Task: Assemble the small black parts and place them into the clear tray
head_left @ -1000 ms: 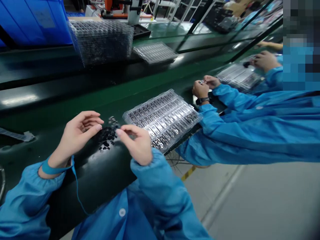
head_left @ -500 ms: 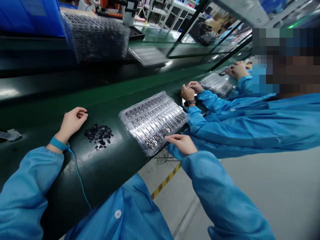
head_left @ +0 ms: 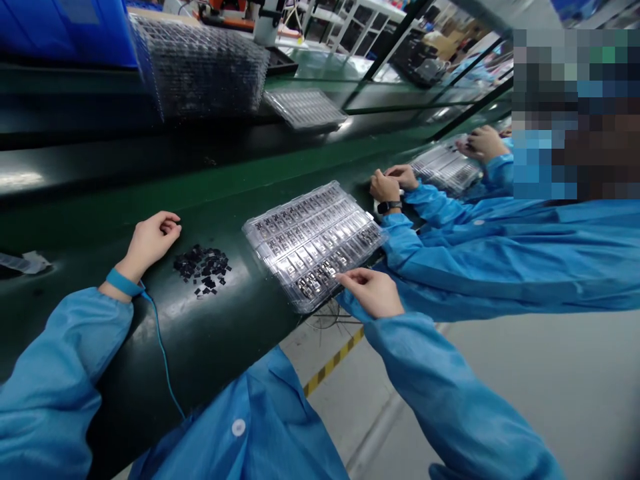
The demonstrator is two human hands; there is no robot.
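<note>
A clear plastic tray [head_left: 280, 248] with rows of small metal parts lies on the dark green bench. At its near right edge is my right hand [head_left: 376, 292], thumb and forefinger pinched together over the front row; what they hold, if anything, is too small to make out. My left hand [head_left: 153, 243] hovers or rests on the bench to the left, its fingers curled in and closed. Whatever lies between those fingers cannot be made out. Just right of it is a loose pile of small black pieces [head_left: 204, 263]. A blue wrist strap [head_left: 124, 283] with a cord circles my left wrist.
Beside me on the right, a co-worker's hands [head_left: 390, 185] are close to my tray, with another clear tray [head_left: 445, 163] beyond. A stack of clear trays [head_left: 200, 70], a single tray [head_left: 306, 108] and a blue bin [head_left: 65, 33] stand at the back.
The view has shifted slightly, so the bench and tray appear a little further right. Both my hands keep nearly the same places and closed poses.
</note>
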